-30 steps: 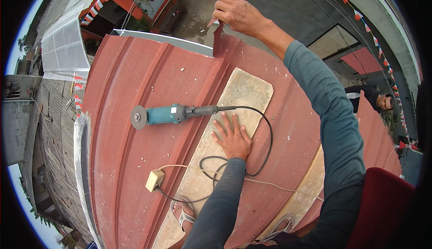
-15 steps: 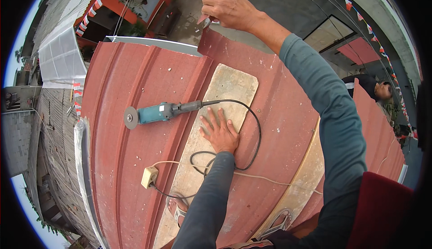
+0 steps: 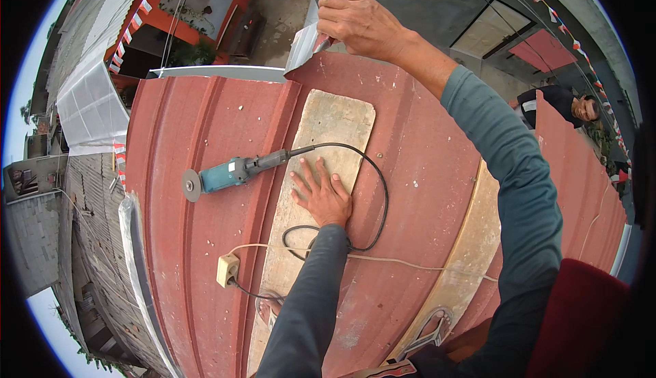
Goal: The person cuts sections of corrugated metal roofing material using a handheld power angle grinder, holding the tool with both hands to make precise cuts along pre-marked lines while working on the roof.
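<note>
My left hand lies flat on a worn wooden plank, fingers spread, holding nothing. The plank rests on red ribbed metal roofing. Beyond the plank's far end, my right hand pinches a bent flap of sheet metal at the roof's far edge, its index finger stretched out. The flap's underside is silvery, and the fingers partly hide where it is gripped. Left of my left hand, a teal angle grinder with a cutting disc lies on the roofing, touched by neither hand.
The grinder's black cord loops round my left hand. A cream extension socket sits on the roofing with a pale cable. A second plank lies at right under my sandalled foot. The roof drops off at the far edge; a person is below right.
My right hand has pulled the flap so that more of its silvery underside shows. The left hand stays flat on the plank; the view has shifted slightly.
</note>
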The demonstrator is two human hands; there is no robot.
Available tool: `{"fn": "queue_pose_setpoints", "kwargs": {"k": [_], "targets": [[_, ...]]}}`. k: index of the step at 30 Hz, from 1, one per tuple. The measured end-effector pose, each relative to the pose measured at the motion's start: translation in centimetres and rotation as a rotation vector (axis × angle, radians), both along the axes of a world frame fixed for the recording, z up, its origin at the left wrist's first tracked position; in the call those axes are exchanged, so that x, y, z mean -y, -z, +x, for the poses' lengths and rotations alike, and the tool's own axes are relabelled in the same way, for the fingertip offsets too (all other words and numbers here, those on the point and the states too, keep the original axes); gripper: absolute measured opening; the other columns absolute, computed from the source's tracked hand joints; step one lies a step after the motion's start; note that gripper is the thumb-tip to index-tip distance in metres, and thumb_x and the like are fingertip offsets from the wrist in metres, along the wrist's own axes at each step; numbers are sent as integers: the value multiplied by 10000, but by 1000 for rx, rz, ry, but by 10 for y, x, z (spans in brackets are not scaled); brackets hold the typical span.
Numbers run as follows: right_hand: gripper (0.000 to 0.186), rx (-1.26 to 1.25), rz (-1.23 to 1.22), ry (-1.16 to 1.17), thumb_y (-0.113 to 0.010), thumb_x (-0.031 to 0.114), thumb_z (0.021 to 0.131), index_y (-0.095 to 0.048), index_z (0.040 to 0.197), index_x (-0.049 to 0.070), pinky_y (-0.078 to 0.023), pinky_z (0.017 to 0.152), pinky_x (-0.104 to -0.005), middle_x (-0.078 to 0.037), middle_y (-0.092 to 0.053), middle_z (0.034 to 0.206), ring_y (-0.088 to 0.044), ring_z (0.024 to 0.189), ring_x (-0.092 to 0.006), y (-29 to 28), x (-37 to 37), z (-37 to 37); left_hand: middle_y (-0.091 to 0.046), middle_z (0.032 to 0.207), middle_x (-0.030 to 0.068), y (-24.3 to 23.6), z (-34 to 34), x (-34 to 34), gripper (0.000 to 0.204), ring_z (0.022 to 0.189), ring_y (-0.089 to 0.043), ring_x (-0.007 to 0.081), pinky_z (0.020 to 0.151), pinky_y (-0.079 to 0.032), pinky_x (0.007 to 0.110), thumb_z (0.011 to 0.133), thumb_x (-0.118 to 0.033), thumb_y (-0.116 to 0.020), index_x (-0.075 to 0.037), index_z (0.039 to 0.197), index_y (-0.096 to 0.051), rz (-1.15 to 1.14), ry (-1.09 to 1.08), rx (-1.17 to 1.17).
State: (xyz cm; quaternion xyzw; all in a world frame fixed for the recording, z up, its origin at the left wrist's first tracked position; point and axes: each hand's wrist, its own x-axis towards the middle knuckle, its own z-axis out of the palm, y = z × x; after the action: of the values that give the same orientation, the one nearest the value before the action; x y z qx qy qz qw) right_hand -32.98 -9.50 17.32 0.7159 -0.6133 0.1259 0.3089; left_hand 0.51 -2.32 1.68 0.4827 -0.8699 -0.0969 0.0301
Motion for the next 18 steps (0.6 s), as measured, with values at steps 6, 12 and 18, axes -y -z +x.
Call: {"fn": "queue_pose_setpoints", "kwargs": {"k": [6, 12, 18], "targets": [[101, 91, -119, 30, -705, 83, 806, -665, 779, 172, -293, 1261, -443, 27, -593, 797, -633, 939, -139, 10, -20, 9, -237, 1676, 129, 2, 0, -2, 560, 1538, -129, 452, 1185, -88, 655, 1010, -356, -387, -186, 1542, -434, 4, -8, 12], [82, 36, -59, 48, -679, 74, 825, -684, 836, 155, -281, 1264, -443, 27, -610, 850, -613, 1044, -143, 19, -14, 28, -240, 1678, 123, 3, -2, -3, 557, 1537, -144, 438, 1182, -111, 659, 1016, -368, -397, -203, 1547, -433, -11, -17, 9], [67, 5, -242, 29, -656, 103, 834, -661, 806, 163, -341, 1216, -473, 32, -589, 831, -613, 991, -144, 17, 25, 48, -254, 1670, 121, 4, 6, 2, 560, 1533, -155, 447, 1186, -107, 650, 1008, -367, -408, -187, 1538, -437, -39, -22, -25]]}}
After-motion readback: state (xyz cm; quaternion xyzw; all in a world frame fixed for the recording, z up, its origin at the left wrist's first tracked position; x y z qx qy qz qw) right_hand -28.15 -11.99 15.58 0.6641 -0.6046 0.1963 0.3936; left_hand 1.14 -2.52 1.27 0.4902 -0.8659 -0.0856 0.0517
